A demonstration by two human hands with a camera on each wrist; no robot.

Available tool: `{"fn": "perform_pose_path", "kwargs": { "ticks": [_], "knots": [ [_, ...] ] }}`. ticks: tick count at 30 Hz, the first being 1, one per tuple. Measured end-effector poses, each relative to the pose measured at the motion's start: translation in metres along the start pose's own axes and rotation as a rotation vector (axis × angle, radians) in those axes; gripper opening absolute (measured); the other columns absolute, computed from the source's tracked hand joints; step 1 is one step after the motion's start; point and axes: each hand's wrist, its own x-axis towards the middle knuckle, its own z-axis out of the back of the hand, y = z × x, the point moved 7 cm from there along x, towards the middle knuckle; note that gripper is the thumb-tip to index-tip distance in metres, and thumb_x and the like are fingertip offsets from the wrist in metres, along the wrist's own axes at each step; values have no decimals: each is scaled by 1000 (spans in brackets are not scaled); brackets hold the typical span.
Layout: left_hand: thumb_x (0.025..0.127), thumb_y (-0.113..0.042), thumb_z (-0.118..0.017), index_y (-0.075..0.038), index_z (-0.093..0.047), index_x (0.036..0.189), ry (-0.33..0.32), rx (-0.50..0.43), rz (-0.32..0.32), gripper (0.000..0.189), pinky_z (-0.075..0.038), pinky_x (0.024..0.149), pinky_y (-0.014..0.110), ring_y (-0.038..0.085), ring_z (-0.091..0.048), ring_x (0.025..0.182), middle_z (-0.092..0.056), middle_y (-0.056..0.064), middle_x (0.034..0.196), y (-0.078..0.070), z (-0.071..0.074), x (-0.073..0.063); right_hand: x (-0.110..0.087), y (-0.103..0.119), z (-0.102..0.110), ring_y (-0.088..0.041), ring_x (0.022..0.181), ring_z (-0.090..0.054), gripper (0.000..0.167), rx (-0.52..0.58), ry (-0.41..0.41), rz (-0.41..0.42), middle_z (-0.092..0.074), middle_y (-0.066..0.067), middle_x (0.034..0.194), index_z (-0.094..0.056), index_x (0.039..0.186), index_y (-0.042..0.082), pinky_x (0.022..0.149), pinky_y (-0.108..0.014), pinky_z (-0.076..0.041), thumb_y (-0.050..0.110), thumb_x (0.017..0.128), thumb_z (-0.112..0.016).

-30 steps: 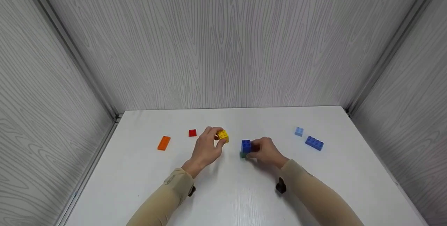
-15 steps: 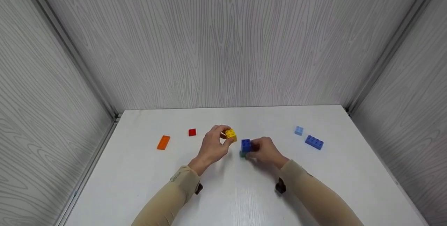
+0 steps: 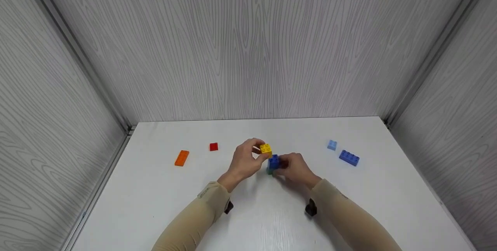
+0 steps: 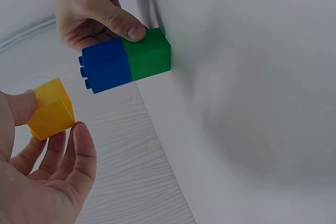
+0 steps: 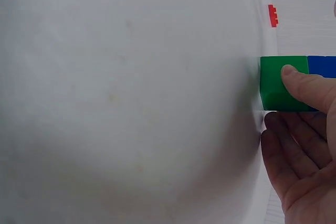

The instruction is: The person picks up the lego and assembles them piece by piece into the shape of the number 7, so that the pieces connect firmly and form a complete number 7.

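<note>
My left hand (image 3: pixel 244 161) pinches a yellow toy brick (image 4: pixel 51 109) between thumb and fingers, held up off the table. Just to its right, a blue brick (image 4: pixel 106 65) sits on top of a green brick (image 4: pixel 148 54), and this two-brick stack stands upright on the table. My right hand (image 3: pixel 297 168) grips the stack from the right side, its thumb on the green brick (image 5: pixel 275 83). In the left wrist view a gap separates the yellow brick from the studs of the blue one.
On the white table (image 3: pixel 271 220) lie an orange plate brick (image 3: pixel 181 158) and a small red brick (image 3: pixel 213 147) to the left. A light blue brick (image 3: pixel 332 145) and a longer blue brick (image 3: pixel 349 158) lie to the right. Grey wood-grain panels (image 3: pixel 248 49) enclose the back and sides.
My left hand has moved to the right with the yellow brick, coming close to the blue and green stack. The right hand and the stack have stayed in place.
</note>
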Motion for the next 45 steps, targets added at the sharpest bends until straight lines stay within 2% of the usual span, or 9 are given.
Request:
{"fn": "perform_pose_path", "kwargs": {
  "ticks": [3,7,13,17,25,30,39,45],
  "knots": [
    [105,-20,-80,-12,-72,134,4,2,-7,31,-67,104,45,25,-75,114,-76,9,130,-2,-4,1,0,1,-1,-19,101,-74,35,15,15,1,-84,-4,116,-83,129,10,106,-48,-67,13,95,-91],
    [105,-18,-81,-10,-72,134,13,-12,-10,31,-66,106,50,27,-76,115,-76,10,130,-5,-10,2,-2,5,3,-20,109,-76,42,40,28,25,-84,-3,124,-82,134,13,110,-50,-65,19,94,-93],
    [105,-20,-81,-11,-72,135,18,-13,8,33,-64,109,54,29,-75,117,-76,10,131,-7,-17,7,-6,22,24,-29,127,-76,55,97,-9,147,-80,-5,143,-77,144,15,115,-56,-62,21,93,-94],
    [105,-20,-81,-10,-73,136,23,-12,20,34,-63,111,55,30,-75,119,-77,11,132,-7,-20,10,-8,32,41,-34,132,-75,59,138,-41,220,-77,-9,149,-74,148,13,115,-58,-61,19,93,-93],
    [105,-23,-82,-11,-75,136,24,-12,50,34,-63,112,52,29,-74,120,-77,10,132,-5,-25,11,-13,41,55,-41,133,-75,48,191,-91,321,-77,-17,147,-75,145,8,114,-61,-61,16,99,-87],
    [103,-27,-85,-11,-77,133,26,-1,43,35,-64,109,51,29,-75,118,-79,9,129,-4,-26,11,-12,39,52,-40,128,-77,42,207,-105,314,-79,-17,142,-76,142,5,109,-57,-64,14,101,-84],
    [102,-26,-85,-11,-78,131,32,-22,42,34,-65,108,53,27,-75,116,-80,9,127,0,-26,9,-10,38,46,-33,118,-82,35,195,-89,275,-82,-13,136,-80,137,12,103,-41,-68,14,103,-83],
    [103,-25,-84,-12,-78,130,39,-10,64,31,-67,103,40,23,-75,116,-81,6,126,4,-27,8,-10,37,45,-32,119,-83,34,176,-83,274,-82,-11,136,-81,136,13,102,-39,-68,13,102,-83]
  ]
}}
